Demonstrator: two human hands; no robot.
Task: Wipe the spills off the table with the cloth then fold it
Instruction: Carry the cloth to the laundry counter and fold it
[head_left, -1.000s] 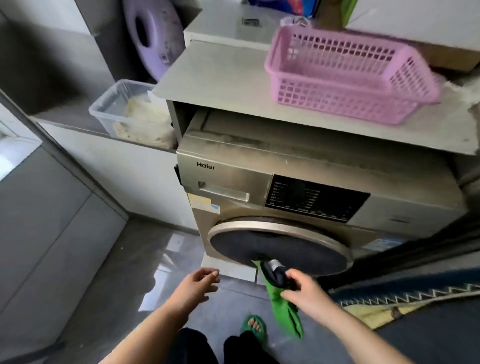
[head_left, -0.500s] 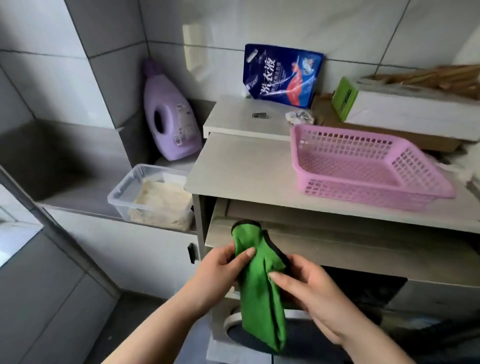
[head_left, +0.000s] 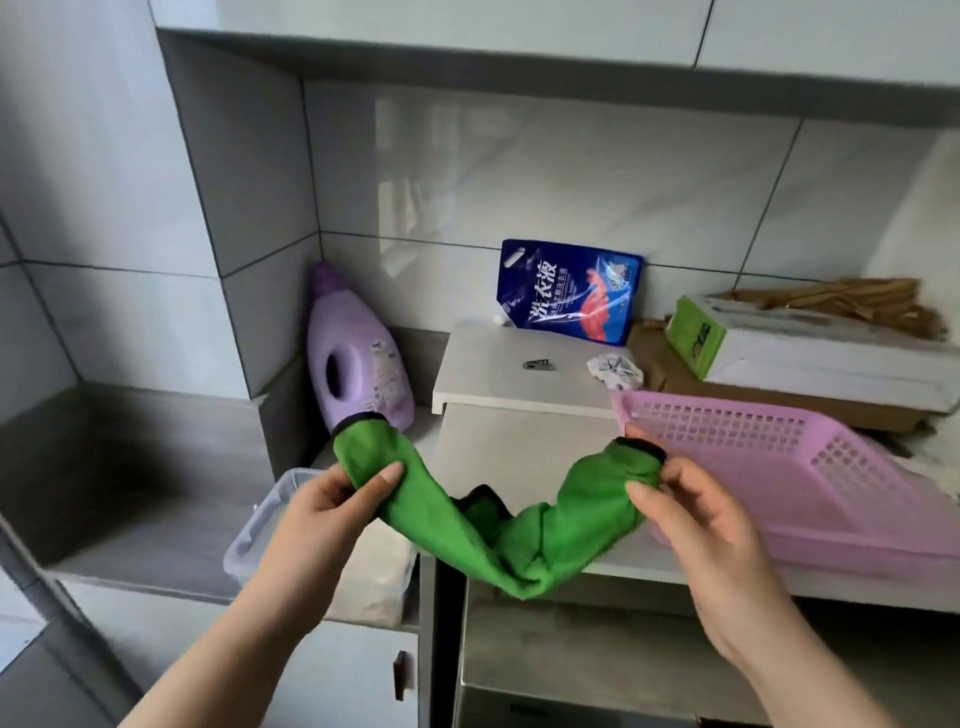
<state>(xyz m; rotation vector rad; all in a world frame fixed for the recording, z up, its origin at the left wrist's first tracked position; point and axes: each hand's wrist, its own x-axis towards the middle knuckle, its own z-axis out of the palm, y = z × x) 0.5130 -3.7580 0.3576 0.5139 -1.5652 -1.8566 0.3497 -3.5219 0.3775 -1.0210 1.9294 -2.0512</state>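
The pale white tabletop (head_left: 519, 441) carries a pink perforated plastic basket (head_left: 779, 467) on its right part and a raised white slab (head_left: 493, 374) at its back. On the slab a blue printed detergent pouch (head_left: 569, 291) stands against the wall, with a small metal clip (head_left: 538, 365) and a crumpled white wrapper (head_left: 615, 370) in front of it. To the left, a grey ledge (head_left: 156, 467) bears a purple handled plastic bottle (head_left: 358, 358) and a clear plastic tub (head_left: 270, 514).
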